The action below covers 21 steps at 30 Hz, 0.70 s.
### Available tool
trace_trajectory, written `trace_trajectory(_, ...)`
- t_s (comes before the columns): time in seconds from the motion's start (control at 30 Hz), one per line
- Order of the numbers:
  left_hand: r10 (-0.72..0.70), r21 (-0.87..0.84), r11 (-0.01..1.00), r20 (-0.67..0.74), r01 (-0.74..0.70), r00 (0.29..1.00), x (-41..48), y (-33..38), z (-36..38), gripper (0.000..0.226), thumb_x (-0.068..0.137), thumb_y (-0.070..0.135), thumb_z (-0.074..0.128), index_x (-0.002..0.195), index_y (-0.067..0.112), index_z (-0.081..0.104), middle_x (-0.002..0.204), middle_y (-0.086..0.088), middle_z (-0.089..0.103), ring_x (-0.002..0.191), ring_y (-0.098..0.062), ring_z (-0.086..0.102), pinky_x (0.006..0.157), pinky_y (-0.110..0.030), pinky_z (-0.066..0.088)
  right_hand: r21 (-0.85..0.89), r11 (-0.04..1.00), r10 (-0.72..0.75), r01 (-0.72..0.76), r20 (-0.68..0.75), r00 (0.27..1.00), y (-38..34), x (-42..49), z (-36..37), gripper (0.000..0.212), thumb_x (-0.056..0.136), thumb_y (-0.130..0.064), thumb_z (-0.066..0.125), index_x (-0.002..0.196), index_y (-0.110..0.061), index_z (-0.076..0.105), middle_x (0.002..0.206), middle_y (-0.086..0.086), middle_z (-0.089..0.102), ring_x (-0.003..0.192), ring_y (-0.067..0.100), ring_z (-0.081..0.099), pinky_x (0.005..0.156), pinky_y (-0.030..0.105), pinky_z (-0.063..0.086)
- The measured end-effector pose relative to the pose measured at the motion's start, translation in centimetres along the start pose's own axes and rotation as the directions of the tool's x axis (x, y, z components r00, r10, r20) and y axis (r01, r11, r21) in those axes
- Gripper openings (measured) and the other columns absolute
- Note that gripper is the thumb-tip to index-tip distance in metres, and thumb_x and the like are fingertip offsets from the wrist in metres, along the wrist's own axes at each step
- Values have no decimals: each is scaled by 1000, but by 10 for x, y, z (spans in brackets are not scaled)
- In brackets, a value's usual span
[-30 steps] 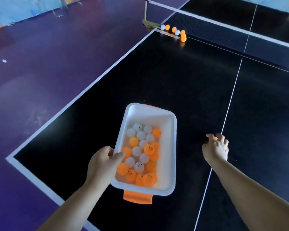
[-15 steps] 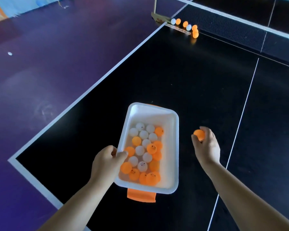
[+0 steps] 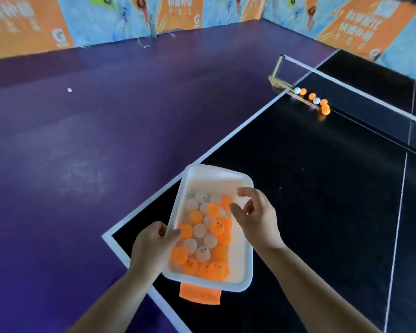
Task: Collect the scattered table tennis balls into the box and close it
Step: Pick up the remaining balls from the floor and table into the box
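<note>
Two hands, one box. My left hand [image 3: 154,248] pinches the long left rim of the white box [image 3: 247,248], thumb over the lip and fingers underneath, carrying it above the near corner of the black table [image 3: 322,212]. My right hand [image 3: 257,217] hovers over the box's right side with its fingers [image 3: 244,192] loosely spread and nothing between them. The box holds a heap of orange and white balls [image 3: 202,236] gathered toward its near end. An orange flap [image 3: 199,293] juts from under the near short edge; whether it belongs to the lid I cannot tell.

Handling, as I judge it: the balls are very light, hard and smooth, so they roll and bounce at any tilt, and the shallow walls give little margin. The box looks thin-walled and likely to flex under a one-sided grip, so it is best held level or supported from below. Single balls suit a light fingertip pinch.

Still uncollected: a row of balls [image 3: 316,100] against the net [image 3: 370,111] near its post [image 3: 277,73], and one white ball [image 3: 69,90] on the purple floor [image 3: 106,140].
</note>
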State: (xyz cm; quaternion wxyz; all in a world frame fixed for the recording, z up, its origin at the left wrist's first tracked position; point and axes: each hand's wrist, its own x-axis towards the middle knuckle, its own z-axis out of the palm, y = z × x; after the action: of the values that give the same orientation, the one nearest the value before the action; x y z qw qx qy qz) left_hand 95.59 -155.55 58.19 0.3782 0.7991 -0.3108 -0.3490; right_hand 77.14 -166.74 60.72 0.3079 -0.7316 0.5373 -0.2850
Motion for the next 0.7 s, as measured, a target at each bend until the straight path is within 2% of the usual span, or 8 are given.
trace_trajectory(0.13, -26, 27, 999, -126, 30, 992, 46, -38, -109, 31, 79, 26, 63, 59, 12, 44, 54, 4, 43, 51, -12, 40, 49, -29, 29, -39, 998, 41, -42, -23, 999, -76, -4, 84, 19, 84, -21, 64, 99, -31, 60, 89, -18, 55, 67, 7, 52, 60, 18, 44)
trace_trajectory(0.27, -53, 36, 997, -201, 62, 978, 88, -81, -224, 32, 79, 24, 62, 59, 11, 41, 56, 1, 43, 52, -14, 38, 50, -30, 29, -27, 999, 44, -43, 46, 998, -154, -8, 181, 28, 83, -12, 59, 88, -40, 57, 94, -19, 56, 72, 6, 55, 61, 15, 44)
trace_trajectory(0.4, -86, 87, 989, -291, 116, 953, 135, -109, -322, 31, 79, 23, 60, 59, 13, 39, 58, 0, 43, 53, -15, 38, 50, -30, 28, -40, 999, 21, -17, 107, 994, -222, 9, 269, 32, 82, -7, 58, 91, -37, 57, 94, -19, 55, 76, 3, 56, 66, 14, 47)
trace_trajectory(0.47, -110, 90, 985, -318, 145, 942, 159, -119, -359, 28, 80, 25, 59, 61, 13, 42, 59, 0, 46, 53, -15, 40, 49, -29, 28, -36, 999, 39, -34, 150, 988, -250, 24, 304, 33, 84, -5, 55, 93, -37, 58, 96, -20, 55, 75, 3, 57, 67, 20, 50)
trace_trajectory(0.57, -155, 70, 980, -323, 187, 934, 193, -135, -398, 25, 81, 28, 60, 65, 13, 47, 61, 1, 49, 55, -16, 45, 49, -28, 30, -40, 999, 21, -13, 199, 980, -282, 52, 348, 36, 84, -1, 50, 92, -34, 60, 95, -23, 55, 74, -2, 55, 60, 8, 44)
trace_trajectory(0.7, -184, 51, 976, -337, 213, 924, 245, -149, -434, 33, 81, 27, 62, 61, 12, 40, 58, 1, 42, 53, -17, 38, 49, -29, 28, -55, 998, 25, -12, 242, 970, -306, 98, 404, 31, 85, -5, 51, 96, -33, 61, 94, -23, 54, 74, 2, 56, 56, 10, 42)
